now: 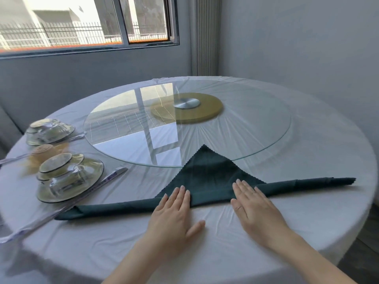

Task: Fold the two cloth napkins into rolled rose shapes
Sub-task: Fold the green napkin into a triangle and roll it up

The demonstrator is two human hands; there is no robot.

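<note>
Landmark for this record: the dark green napkin (205,187), lying on the white-covered round table (205,232) at its near edge.

Nearest the viewer, both hands rest flat, palms down, fingers extended; neither grasps anything. The left hand (174,214) lies with its fingertips on the napkin's rolled band, left of centre, thumb splayed on the tablecloth. The right hand (254,203) lies likewise, right of centre. Judgement: the open palms are placed to roll the band forward evenly, since pinching would bunch the cloth.

The napkin itself forms a long rolled band running left to right, with an unrolled triangular point extending away from the viewer. The point's tip overlaps the rim of the glass turntable (184,124). Judgement: rolling is partly done; the remaining triangle is probably kept for the later shaping.

Left of the napkin stand stacked dishes (69,181), blurred, with wrapped utensils (110,177) beside them. Behind those, a tan rolled cloth (44,152) appears, possibly the second napkin finished; blur prevents confirmation. Farther left-rear, a second stack of dishes (49,131).

Beyond the napkin, under the glass, a gold disc (205,113) with metal hub.
</note>
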